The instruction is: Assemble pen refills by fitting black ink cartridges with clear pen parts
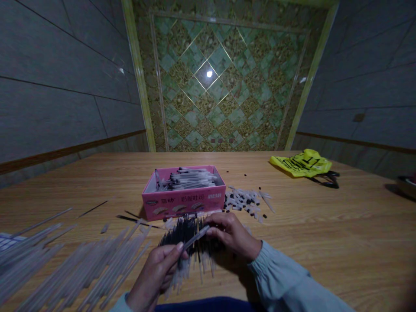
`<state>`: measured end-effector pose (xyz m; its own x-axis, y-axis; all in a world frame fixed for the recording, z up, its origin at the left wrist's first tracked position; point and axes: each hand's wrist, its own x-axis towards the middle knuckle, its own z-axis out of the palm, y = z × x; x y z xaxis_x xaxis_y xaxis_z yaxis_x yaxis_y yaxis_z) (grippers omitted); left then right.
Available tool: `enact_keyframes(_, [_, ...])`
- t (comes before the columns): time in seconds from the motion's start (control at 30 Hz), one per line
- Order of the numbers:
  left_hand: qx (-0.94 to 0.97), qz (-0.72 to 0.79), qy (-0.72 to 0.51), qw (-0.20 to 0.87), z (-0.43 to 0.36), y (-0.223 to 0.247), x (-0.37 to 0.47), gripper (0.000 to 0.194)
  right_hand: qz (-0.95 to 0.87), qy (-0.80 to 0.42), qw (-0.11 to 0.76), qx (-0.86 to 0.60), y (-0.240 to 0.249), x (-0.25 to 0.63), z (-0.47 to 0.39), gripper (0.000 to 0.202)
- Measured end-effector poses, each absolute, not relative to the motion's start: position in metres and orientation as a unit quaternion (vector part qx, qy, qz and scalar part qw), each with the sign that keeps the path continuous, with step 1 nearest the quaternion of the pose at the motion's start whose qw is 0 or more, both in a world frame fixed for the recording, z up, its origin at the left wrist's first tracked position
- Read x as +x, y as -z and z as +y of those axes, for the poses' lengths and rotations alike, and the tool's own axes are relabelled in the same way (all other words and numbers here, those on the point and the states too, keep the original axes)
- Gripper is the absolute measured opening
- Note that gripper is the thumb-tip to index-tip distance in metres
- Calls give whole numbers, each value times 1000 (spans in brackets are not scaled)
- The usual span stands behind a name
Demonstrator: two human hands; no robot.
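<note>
A clear pen barrel (196, 237) is held slantwise between both hands, above the table. My left hand (161, 268) is closed round its lower end, thumb on top. The fingers of my right hand (231, 234) pinch its upper end; any small part between those fingertips is hidden. Under and behind my hands lies a pile of thin dark pen refills (177, 234). Just beyond stands a pink box (185, 203) with many pens (191, 178) in it. To its right are scattered small white and black pen parts (242, 200).
Rows of long clear tubes (81, 271) cover the table's left front. A few dark thin sticks (92, 209) lie loose near them. A yellow bag (302, 164) with black print lies at the back right, and a dark object (406, 186) stands at the right edge.
</note>
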<state>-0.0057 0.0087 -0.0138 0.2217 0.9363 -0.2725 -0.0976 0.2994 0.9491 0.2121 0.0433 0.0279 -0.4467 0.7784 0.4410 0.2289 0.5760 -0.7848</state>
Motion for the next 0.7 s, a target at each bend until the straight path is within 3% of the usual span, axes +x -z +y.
enact_keyframes(0.13, [448, 481, -398, 640, 9, 14, -6, 47, -874, -187, 345, -285, -35, 218, 44, 20])
enact_keyframes(0.37, [454, 487, -411, 623, 3, 9, -3, 45, -905, -106, 321, -259, -29, 216, 46, 23])
enact_keyframes(0.7, [634, 545, -441, 327, -2, -7, 0, 29, -832, -183, 355, -384, -17, 206, 38, 39])
